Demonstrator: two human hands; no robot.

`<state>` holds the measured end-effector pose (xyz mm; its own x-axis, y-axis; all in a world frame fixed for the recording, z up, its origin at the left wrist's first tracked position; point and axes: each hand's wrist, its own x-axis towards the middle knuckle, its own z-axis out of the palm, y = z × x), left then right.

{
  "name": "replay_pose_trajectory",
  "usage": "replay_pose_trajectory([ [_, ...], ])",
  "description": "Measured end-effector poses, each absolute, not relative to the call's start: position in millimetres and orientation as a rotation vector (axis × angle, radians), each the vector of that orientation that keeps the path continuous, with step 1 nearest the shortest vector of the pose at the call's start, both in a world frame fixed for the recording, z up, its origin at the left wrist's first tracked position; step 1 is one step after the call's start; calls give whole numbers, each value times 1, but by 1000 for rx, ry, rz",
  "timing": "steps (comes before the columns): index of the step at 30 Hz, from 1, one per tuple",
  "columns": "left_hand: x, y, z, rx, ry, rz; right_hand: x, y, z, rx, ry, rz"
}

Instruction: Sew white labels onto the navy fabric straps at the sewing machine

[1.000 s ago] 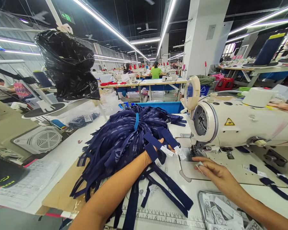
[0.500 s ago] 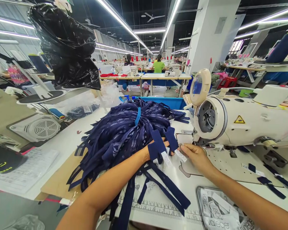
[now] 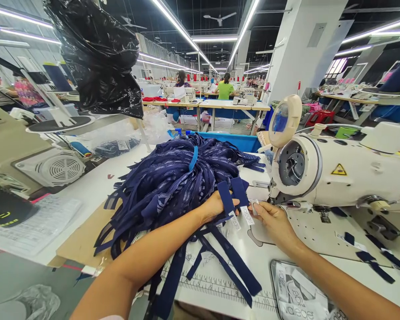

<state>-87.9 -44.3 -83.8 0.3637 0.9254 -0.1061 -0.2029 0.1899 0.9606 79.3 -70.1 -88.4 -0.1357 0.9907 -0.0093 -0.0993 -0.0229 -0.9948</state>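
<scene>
My left hand [image 3: 216, 205] is closed around dark navy fabric strips, whose ends stand up over its fingers. Printed white labels hang from these strips, one label [image 3: 246, 215] just left of my right fingers. With thumb and fingertips my right hand [image 3: 272, 218] pinches a small white label [image 3: 254, 207], close to the strip ends. Behind my left hand spreads a big bundle of navy lace-patterned pieces [image 3: 173, 178], bound by a blue tie [image 3: 194, 158]. Loose navy straps [image 3: 235, 262] trail down toward the table's front edge.
A white sewing machine [image 3: 350, 171], its round end cover swung up, stands at the right. In front of it lies a tray of printed labels [image 3: 296, 293]. A ruler scale [image 3: 216, 286] runs along the table edge. A black plastic bag [image 3: 103, 62] covers something at upper left.
The strips over my left hand have shifted, uncovering more of the hand. A small white label now shows in my right fingertips. The view has turned slightly left.
</scene>
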Motion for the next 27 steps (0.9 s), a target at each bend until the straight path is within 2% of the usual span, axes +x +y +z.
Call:
replay_pose_trajectory([
  [12, -89, -44, -87, 1077, 882, 933, 81, -69, -91, -1137, -1226, 1304],
  [18, -91, -42, -81, 1025, 658, 845, 87, -67, -100, -1165, -1169, 1235],
  [27, -93, -29, -99, 988, 486, 739, 89, -64, -109, -1151, -1093, 1226],
])
